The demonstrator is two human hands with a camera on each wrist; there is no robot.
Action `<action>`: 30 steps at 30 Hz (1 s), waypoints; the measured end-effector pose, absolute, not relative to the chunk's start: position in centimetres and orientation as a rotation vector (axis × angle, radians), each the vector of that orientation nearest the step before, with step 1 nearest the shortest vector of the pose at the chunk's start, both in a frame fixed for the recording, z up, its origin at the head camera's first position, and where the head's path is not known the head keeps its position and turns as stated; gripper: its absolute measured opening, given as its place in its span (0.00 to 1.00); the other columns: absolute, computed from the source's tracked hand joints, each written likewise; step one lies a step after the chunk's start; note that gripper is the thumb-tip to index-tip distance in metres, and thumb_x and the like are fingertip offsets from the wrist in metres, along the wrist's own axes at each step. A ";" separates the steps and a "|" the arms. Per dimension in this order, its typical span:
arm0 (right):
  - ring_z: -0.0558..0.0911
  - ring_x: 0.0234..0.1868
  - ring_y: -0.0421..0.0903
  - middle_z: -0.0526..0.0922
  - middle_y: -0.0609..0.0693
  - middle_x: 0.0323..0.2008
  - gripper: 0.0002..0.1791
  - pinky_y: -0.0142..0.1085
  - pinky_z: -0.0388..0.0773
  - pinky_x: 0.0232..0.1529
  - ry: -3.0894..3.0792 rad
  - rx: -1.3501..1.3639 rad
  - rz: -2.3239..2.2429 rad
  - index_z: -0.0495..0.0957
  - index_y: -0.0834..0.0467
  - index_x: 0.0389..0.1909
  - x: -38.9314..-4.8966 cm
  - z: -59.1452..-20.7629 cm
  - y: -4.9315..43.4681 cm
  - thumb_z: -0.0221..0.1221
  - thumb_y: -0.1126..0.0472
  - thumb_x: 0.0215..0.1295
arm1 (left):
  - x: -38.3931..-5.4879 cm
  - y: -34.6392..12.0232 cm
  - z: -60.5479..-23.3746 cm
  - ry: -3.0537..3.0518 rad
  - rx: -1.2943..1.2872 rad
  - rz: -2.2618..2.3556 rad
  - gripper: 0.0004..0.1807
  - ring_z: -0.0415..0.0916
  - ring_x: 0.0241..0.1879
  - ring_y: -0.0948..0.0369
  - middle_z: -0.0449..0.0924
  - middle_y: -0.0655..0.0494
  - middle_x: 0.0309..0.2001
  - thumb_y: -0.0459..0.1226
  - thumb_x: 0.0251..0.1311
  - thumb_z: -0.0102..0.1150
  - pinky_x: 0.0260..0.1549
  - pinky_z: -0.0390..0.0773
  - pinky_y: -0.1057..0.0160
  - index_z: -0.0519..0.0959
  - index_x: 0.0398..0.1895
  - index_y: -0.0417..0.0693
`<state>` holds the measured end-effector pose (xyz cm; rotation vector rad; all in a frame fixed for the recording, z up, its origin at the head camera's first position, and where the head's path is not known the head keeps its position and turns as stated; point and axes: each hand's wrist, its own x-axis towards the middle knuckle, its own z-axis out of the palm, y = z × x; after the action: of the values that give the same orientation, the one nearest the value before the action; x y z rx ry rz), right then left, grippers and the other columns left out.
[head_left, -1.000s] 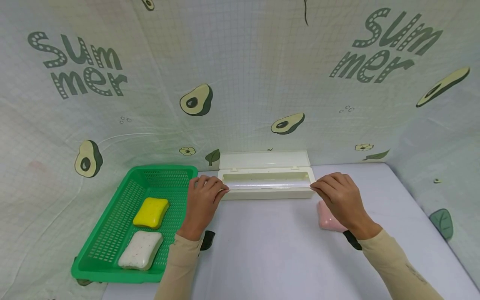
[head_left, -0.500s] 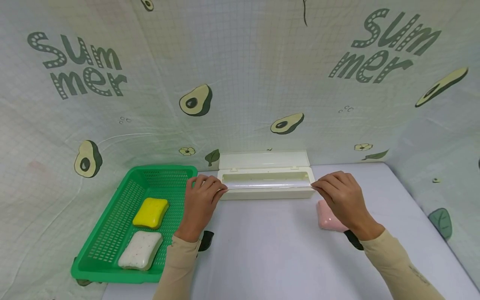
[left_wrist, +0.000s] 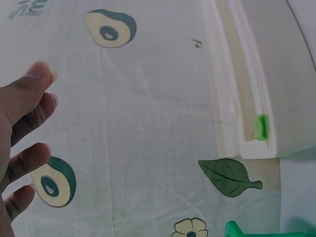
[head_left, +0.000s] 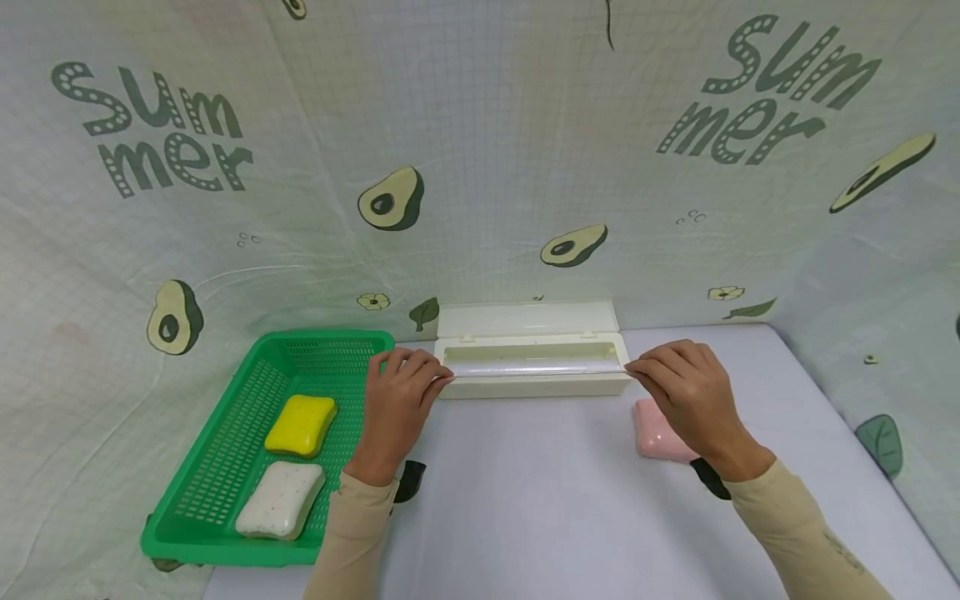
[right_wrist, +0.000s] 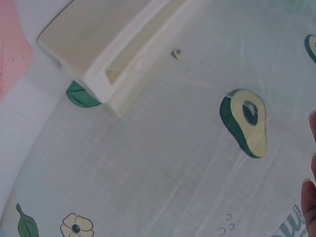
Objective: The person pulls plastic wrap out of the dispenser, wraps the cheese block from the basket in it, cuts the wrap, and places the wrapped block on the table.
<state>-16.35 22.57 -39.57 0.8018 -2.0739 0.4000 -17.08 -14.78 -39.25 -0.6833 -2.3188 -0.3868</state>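
A white cling film dispenser [head_left: 534, 389] lies at the back of the table with its lid [head_left: 527, 318] raised. Inside is a roll of clear cling film [head_left: 534, 366], whose front edge runs as a thin line between the two hands. At the dispenser's left end, the left hand [head_left: 396, 408] pinches the film's edge between thumb and fingers. The right hand [head_left: 692, 400] pinches the other corner at the right end. A green slider [left_wrist: 261, 127] shows on the dispenser in the left wrist view. Only fingertips [right_wrist: 309, 200] of the right hand enter the right wrist view.
On the left stands a green perforated basket [head_left: 198, 552] holding a yellow soap-like block [head_left: 302, 426] and a white speckled one [head_left: 281, 500]. A pink block [head_left: 660, 435] lies on the table, partly hidden by the right hand. Behind hangs a patterned cloth [head_left: 480, 150].
Both hands keep their pinch and have spread slightly apart, the left hand a little left and the right hand a little right. The dispenser, basket and blocks stay put.
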 end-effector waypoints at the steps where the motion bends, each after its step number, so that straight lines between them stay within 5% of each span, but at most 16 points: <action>1: 0.76 0.33 0.53 0.82 0.52 0.28 0.21 0.45 0.67 0.31 -2.066 0.802 0.401 0.83 0.61 0.29 -16.3 -39.5 22.6 0.47 0.53 0.71 | -17.1 -14.8 -39.2 -2.318 -0.684 -0.390 0.04 0.68 0.40 0.57 0.76 0.61 0.31 0.42 0.55 0.62 0.48 0.61 0.52 0.82 0.31 0.54; 30: 0.75 0.29 0.54 0.81 0.52 0.25 0.18 0.44 0.64 0.29 -1.942 0.806 0.397 0.83 0.62 0.27 -15.1 -37.9 22.2 0.51 0.56 0.69 | -15.7 -14.7 -37.6 -2.272 -0.696 -0.374 0.04 0.69 0.41 0.56 0.76 0.60 0.32 0.41 0.54 0.63 0.48 0.61 0.51 0.82 0.31 0.53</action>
<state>-15.09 22.25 -37.91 0.8057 -1.9418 0.3974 -15.69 -14.72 -37.59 -0.6964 -2.2724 -0.3740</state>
